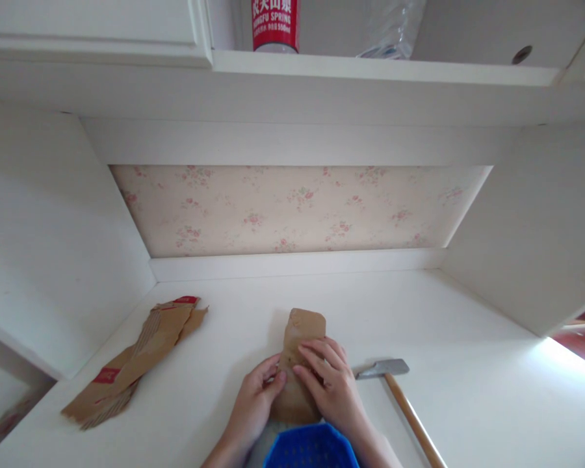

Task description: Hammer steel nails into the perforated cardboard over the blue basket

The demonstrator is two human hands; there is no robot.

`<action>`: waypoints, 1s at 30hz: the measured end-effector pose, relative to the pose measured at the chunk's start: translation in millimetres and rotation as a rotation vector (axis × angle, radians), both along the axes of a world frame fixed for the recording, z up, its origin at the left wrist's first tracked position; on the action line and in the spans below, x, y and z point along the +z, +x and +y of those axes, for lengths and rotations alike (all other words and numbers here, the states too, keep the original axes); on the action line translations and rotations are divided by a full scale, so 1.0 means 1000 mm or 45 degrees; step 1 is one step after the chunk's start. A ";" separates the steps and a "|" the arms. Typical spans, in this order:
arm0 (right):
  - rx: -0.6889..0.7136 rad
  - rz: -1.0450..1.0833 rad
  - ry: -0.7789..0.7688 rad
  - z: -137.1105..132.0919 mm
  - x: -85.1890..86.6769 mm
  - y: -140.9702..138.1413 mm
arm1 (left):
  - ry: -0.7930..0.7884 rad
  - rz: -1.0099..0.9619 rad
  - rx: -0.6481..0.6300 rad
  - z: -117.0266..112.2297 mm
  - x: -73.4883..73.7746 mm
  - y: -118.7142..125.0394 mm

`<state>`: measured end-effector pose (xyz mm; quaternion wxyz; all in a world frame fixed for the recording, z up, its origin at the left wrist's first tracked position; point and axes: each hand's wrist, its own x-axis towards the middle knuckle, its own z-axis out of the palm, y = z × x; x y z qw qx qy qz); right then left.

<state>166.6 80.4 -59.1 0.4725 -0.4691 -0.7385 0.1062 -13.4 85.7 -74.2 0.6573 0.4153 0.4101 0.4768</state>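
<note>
A brown cardboard piece (303,398) with rounded top corners stands out from the white counter in front of me. My left hand (257,391) grips its left edge, thumb on the near face. From the other side, my right hand (332,380) holds it with several fingers laid across that face; its thumb is hidden. Close below both hands is a blue plastic basket (311,448) with holes, cut off by the bottom of the view. To the right of my right hand lies a hammer (405,403) with a metal head and a wooden handle.
Torn cardboard strips (139,364) with red patches lie on the counter (199,390) at the left. White side panels (511,221) flank it. Above, an open shelf (385,68) holds a red-labelled bottle (275,26) and clear plastic (394,29).
</note>
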 end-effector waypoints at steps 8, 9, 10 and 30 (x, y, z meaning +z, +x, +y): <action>-0.025 0.673 -0.475 0.004 -0.009 -0.002 | -0.200 -0.346 0.035 -0.002 0.007 0.003; 0.081 0.717 -0.561 0.003 -0.005 -0.004 | -0.226 -0.366 0.034 -0.003 0.007 0.004; 0.196 0.746 -0.634 0.002 -0.001 -0.006 | -0.248 -0.380 0.031 -0.003 0.007 0.005; -0.273 -0.088 -0.422 0.004 -0.004 0.018 | -0.311 -0.587 0.276 -0.001 0.014 -0.008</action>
